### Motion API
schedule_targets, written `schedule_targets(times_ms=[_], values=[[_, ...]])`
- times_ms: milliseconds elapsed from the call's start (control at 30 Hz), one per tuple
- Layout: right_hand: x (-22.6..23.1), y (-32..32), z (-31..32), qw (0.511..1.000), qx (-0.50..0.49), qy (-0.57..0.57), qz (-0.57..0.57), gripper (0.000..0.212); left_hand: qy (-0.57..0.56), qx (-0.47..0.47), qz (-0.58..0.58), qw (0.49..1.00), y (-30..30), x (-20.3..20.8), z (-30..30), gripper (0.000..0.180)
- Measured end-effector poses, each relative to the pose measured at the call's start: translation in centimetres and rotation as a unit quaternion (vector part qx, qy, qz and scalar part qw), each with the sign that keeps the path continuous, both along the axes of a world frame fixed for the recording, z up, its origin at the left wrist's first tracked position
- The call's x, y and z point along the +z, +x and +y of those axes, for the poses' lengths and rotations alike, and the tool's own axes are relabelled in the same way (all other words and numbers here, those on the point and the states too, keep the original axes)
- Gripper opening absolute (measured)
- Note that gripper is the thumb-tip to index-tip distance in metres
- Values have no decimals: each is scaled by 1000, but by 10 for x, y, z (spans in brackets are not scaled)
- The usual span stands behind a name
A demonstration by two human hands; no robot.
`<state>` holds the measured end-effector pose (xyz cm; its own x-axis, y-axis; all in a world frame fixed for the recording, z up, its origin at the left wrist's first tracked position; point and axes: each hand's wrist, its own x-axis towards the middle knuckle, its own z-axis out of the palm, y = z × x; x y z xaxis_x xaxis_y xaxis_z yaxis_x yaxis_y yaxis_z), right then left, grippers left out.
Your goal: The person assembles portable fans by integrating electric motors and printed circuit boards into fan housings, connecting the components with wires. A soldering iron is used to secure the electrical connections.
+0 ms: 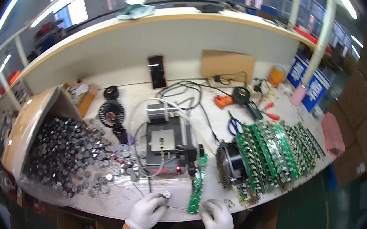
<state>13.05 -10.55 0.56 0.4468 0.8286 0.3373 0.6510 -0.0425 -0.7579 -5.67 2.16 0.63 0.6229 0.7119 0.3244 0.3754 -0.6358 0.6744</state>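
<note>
Left hand: The white-gloved left hand (146, 212) is at the lower centre of the frame, its fingers curled closely together. A small silver disc (166, 195) sits at the fingertips; whether they grip it or only touch it cannot be told.
Right hand: The white-gloved right hand (217, 221) is at the lower centre, slightly right, with fingers bent and bunched. Any hold on something small is hidden.
Green strip: A narrow green circuit board (196, 188) lies on the table (176, 185) between the hands, to the right of the left fingers and to the left of the right fingers. Its long axis runs up and down the frame, the top leaning slightly right. The right hand is nearer, just beside its lower end; contact is unclear.
Machine: A grey box-shaped machine (165, 141) stands at the centre, above the hands.
Loose parts: A heap of round metal parts (69, 152) spills from a carton (30, 122) at the left.
Board rows: More green boards (272, 154) stand in rows at the right.
Writing: Blue signs (315, 90) at the upper right carry large white characters. The machine's red display (159, 170) is too small to read.
</note>
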Motion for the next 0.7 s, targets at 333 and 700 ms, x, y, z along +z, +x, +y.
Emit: schedule_targets(times_ms=[333, 700], values=[[-17, 8, 3, 998, -31, 36, -48, 14, 78, 311, -168, 932, -63, 39, 95, 6], [-10, 4, -2, 997, -30, 44, -48, 11, 111, 358, 84, 923, -57, 3, 330, 31]])
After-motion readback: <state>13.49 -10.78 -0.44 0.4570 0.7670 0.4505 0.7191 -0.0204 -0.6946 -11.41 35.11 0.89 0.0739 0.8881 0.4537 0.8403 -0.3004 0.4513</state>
